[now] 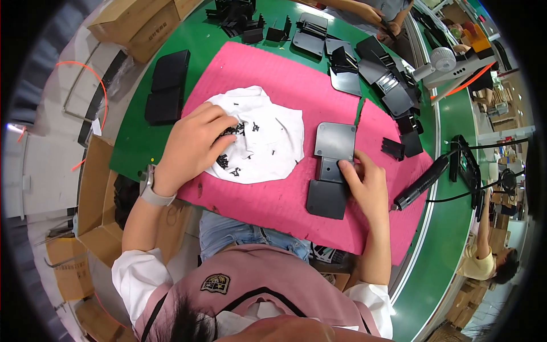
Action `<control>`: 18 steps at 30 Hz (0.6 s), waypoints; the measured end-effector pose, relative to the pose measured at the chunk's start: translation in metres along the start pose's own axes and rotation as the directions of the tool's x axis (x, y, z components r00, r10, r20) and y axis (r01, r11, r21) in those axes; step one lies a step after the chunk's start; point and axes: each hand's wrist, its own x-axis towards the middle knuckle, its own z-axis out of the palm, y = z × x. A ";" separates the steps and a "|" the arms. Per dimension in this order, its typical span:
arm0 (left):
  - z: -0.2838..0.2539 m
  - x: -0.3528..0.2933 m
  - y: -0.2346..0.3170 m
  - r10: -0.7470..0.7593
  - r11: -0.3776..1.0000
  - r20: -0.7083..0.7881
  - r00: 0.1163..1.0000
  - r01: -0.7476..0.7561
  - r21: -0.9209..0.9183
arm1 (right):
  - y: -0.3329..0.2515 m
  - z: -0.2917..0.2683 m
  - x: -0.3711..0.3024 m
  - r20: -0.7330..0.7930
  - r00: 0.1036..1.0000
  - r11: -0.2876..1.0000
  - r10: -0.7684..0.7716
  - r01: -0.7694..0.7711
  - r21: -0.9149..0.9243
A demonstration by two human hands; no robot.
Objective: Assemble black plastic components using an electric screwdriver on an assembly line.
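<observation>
My left hand (199,137) reaches over a white cloth (279,139), its thumb and forefinger apart at a heap of small black screws (233,132). More screws lie scattered on the cloth, and a second little heap (223,161) sits beside the thumb. My right hand (366,179) grips the right edge of a black plastic bracket (330,169), thumb on top and the other fingers along its side. The bracket has two flat plates joined by a narrower middle section with a small hole. It lies on the pink foam mat (262,208).
A black electric screwdriver (421,183) with a cable lies at the mat's right edge. Black plastic parts (387,80) are piled far right, others at the far edge. Two dark plates (167,85) lie left on the green table (134,142). Another person's hands (379,20) work across the table.
</observation>
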 end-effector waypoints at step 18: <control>0.022 0.007 -0.002 -0.119 0.990 -0.198 0.973 0.102 -0.096 | 0.008 -0.027 -0.011 -0.211 0.977 0.973 0.011 -0.059 -0.223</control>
